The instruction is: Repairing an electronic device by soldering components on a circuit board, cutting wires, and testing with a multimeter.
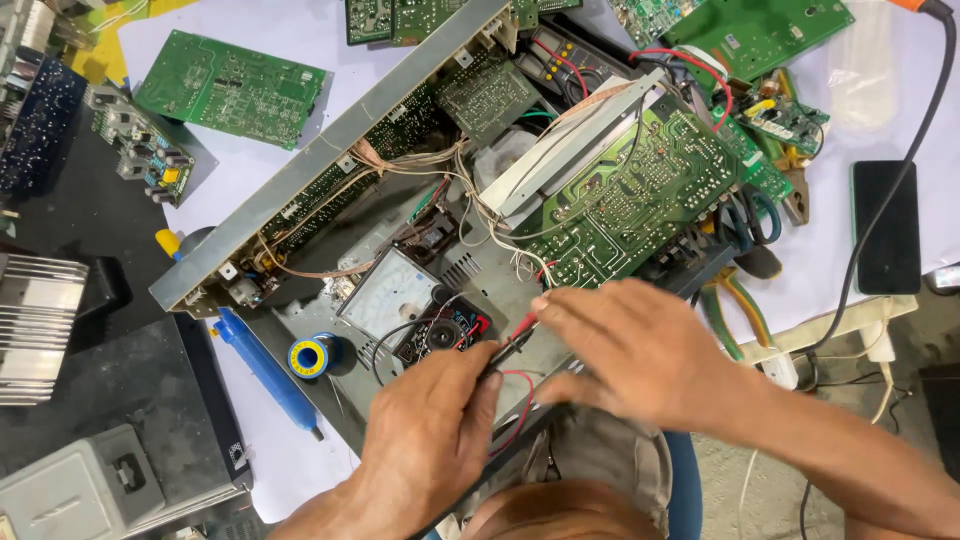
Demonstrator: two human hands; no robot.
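My left hand [430,430] reaches in from the bottom and pinches a thin black test probe [503,350]; a red lead [522,400] loops beside its fingers. My right hand [630,350] comes from the right and pinches a red test probe [525,324] between thumb and forefinger. The two probe ends meet just in front of an analog multimeter [400,288] with a black dial [441,335]. The meter lies inside an opened metal chassis [300,175]. A large green circuit board [630,190], solder side up, is tilted above my right hand.
A solder spool [308,357] and a blue desoldering pump [265,370] lie left of the meter. Another green board [230,88] lies at the top left, a finned heat sink [35,325] at the left edge. Pliers [745,305] and a dark phone [887,225] lie on the right.
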